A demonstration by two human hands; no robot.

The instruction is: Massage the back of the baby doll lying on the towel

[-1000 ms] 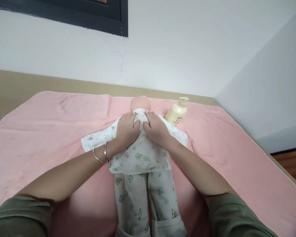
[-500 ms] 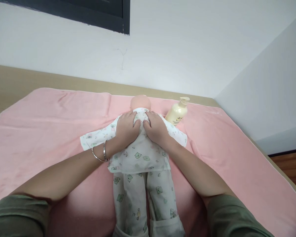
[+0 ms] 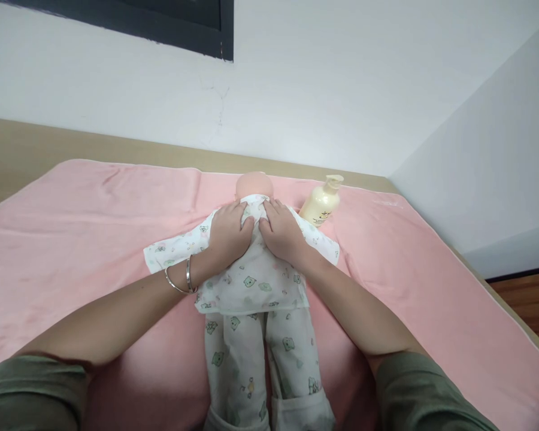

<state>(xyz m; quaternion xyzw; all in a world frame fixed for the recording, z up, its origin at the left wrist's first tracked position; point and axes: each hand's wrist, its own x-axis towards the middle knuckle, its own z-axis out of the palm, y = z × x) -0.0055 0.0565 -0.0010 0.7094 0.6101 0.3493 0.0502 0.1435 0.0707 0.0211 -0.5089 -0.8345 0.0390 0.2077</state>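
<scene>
A baby doll point(image 3: 254, 184) lies on a pink cloth, its bald head toward the wall. It wears a white printed top point(image 3: 260, 287) and matching trousers point(image 3: 245, 359). My left hand point(image 3: 231, 233) rests flat on the left side of the doll's upper body, thumb apart from the fingers. On the right side my right hand point(image 3: 282, 232) lies the same way, its thumb close to the other thumb. Neither hand grips anything; both press on the cloth of the top. The doll's face is not visible.
A cream pump bottle point(image 3: 320, 205) stands tilted on the pink cloth point(image 3: 408, 287), right of the doll's head. Behind the cloth runs a wooden surface edge point(image 3: 117, 143) along a white wall. A dark frame point(image 3: 227, 36) is on the wall at upper left.
The whole view has shifted very slightly. My hands keep the same place on the doll's top, and nothing else has visibly moved.
</scene>
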